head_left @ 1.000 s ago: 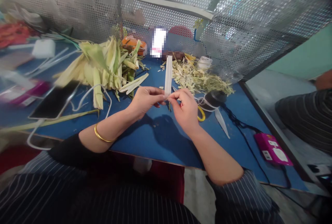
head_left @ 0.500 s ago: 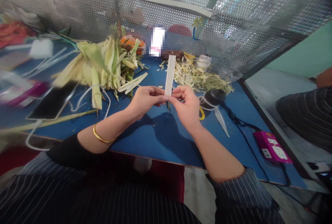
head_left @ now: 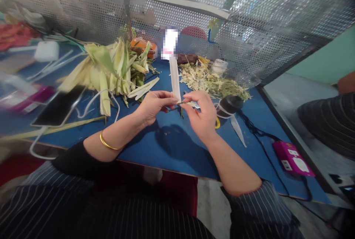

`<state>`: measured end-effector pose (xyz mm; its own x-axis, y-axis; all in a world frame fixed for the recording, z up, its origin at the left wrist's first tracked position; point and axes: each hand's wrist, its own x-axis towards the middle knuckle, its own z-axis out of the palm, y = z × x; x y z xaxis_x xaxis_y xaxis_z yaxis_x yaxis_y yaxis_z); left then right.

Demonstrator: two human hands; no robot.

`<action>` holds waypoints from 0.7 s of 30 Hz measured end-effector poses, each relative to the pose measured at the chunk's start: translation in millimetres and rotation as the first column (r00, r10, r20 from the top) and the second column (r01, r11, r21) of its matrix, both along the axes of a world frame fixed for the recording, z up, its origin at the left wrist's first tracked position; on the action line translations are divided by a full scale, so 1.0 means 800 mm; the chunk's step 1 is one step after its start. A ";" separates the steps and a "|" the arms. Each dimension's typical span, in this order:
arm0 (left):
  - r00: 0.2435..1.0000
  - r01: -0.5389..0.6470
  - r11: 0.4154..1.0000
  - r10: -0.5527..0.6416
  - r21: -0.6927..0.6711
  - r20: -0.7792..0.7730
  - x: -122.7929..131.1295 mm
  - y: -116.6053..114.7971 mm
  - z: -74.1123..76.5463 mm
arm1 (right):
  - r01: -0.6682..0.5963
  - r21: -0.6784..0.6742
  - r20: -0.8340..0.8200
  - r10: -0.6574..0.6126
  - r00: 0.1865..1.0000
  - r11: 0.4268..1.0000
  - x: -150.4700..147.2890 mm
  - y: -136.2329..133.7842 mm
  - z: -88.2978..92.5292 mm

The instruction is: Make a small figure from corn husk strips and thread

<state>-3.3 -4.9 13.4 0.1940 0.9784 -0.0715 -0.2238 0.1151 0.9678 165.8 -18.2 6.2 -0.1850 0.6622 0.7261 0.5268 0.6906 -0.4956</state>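
A long pale strip of corn husk [head_left: 174, 78] stands nearly upright, leaning a little to the left. My left hand [head_left: 152, 108] pinches its lower end between thumb and fingers. At the same lower end, the thumb and fingertips of my right hand [head_left: 202, 115] come together on something thin and dark, too small to make out. Beyond my right hand, scissors with a yellow handle [head_left: 217, 122] lie on the blue table [head_left: 155, 150], mostly hidden. Near them sits a black spool [head_left: 230, 103] wound with white thread.
A pile of corn husks [head_left: 108, 69] spreads at the left back, dried scraps [head_left: 210, 80] at the right back. A phone [head_left: 59, 106] with a white cable lies left. A magenta power box [head_left: 294, 159] is at the right edge. Perforated metal mesh [head_left: 183, 13] borders the back.
The husk strip has tipped from leaning right to leaning slightly left. My right fingers have opened up a little at its base, and a thin dark thing shows between the fingertips.
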 end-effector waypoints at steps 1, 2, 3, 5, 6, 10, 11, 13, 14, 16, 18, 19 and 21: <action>1.000 0.006 1.000 -0.006 -0.024 0.018 0.000 0.000 0.001 | -0.002 0.055 0.061 -0.001 0.998 0.998 0.000 0.000 0.001; 0.999 0.016 0.999 -0.014 -0.043 0.030 -0.001 0.000 0.001 | -0.004 0.093 0.107 -0.006 0.994 0.996 0.001 0.000 0.001; 0.999 0.025 0.998 -0.023 -0.061 0.038 -0.001 0.000 0.002 | -0.002 0.116 0.133 -0.014 0.991 0.993 0.001 0.000 0.000; 0.998 0.039 0.995 -0.035 -0.094 0.049 -0.001 -0.001 0.002 | 0.010 0.134 0.138 -0.028 0.990 0.991 0.002 0.001 -0.001; 0.998 0.048 0.992 -0.042 -0.112 0.056 -0.001 -0.001 0.002 | 0.016 0.135 0.133 -0.034 0.991 0.991 0.002 0.002 -0.002; 0.994 0.084 0.980 -0.070 -0.180 0.080 -0.001 -0.001 0.001 | 0.023 0.175 0.131 -0.046 0.990 0.984 0.003 0.003 -0.003; 0.994 0.088 0.978 -0.074 -0.188 0.082 -0.001 -0.001 0.001 | 0.023 0.192 0.139 -0.050 0.989 0.981 0.003 0.004 -0.003; 0.994 0.086 0.979 -0.072 -0.184 0.082 0.000 -0.001 0.001 | 0.026 0.213 0.159 -0.061 0.985 0.977 0.004 0.004 -0.002; 0.994 0.083 0.981 -0.070 -0.174 0.079 0.001 -0.002 0.001 | 0.028 0.214 0.168 -0.065 0.984 0.977 0.004 0.004 -0.002; 0.995 0.078 0.985 -0.068 -0.157 0.071 0.001 -0.002 0.001 | 0.033 0.199 0.172 -0.068 0.983 0.979 0.004 0.004 -0.003; 0.995 0.082 0.986 -0.073 -0.148 0.065 0.000 -0.003 0.001 | 0.029 0.181 0.167 -0.060 0.984 0.983 0.004 0.004 -0.003; 0.995 0.088 0.985 -0.079 -0.147 0.063 -0.001 -0.003 0.001 | 0.026 0.178 0.166 -0.056 0.984 0.984 0.004 0.004 -0.003; 0.994 0.099 0.986 -0.092 -0.137 0.058 -0.001 -0.003 0.001 | 0.025 0.182 0.175 -0.057 0.983 0.983 0.003 0.005 -0.004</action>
<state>-4.0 -7.7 14.1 0.2932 0.9362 -0.1938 -0.2546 0.2718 0.9281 168.4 -14.5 3.4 -0.2982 0.5350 0.7905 0.6253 0.7352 -0.2617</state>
